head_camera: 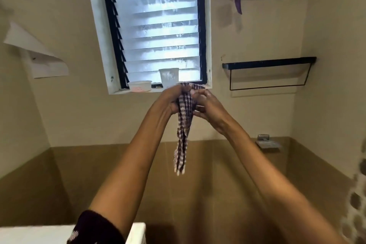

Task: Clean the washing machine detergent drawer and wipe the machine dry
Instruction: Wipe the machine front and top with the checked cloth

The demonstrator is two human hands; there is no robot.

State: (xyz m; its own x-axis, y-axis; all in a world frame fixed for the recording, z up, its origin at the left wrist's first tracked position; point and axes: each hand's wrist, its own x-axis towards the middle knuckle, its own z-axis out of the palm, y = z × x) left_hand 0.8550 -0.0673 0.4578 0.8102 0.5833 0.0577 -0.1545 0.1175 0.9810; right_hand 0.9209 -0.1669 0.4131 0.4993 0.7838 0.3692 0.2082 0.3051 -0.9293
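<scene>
A dark and white checked cloth (183, 125) hangs bunched and narrow in front of the wall, below the window. My left hand (170, 99) grips its upper part from the left. My right hand (206, 105) pinches the same upper part from the right. Both arms are stretched out forward and up. The white top of the washing machine (39, 233) shows at the bottom left, partly behind my left sleeve. The detergent drawer is not in view.
A louvred window (158, 31) fills the wall ahead, with a white tub (139, 86) and a white cup (169, 77) on its sill. Two black wall shelves (269, 65) are at the right. A soap holder (267, 141) sticks out lower right. Curled paper (39, 57) hangs left.
</scene>
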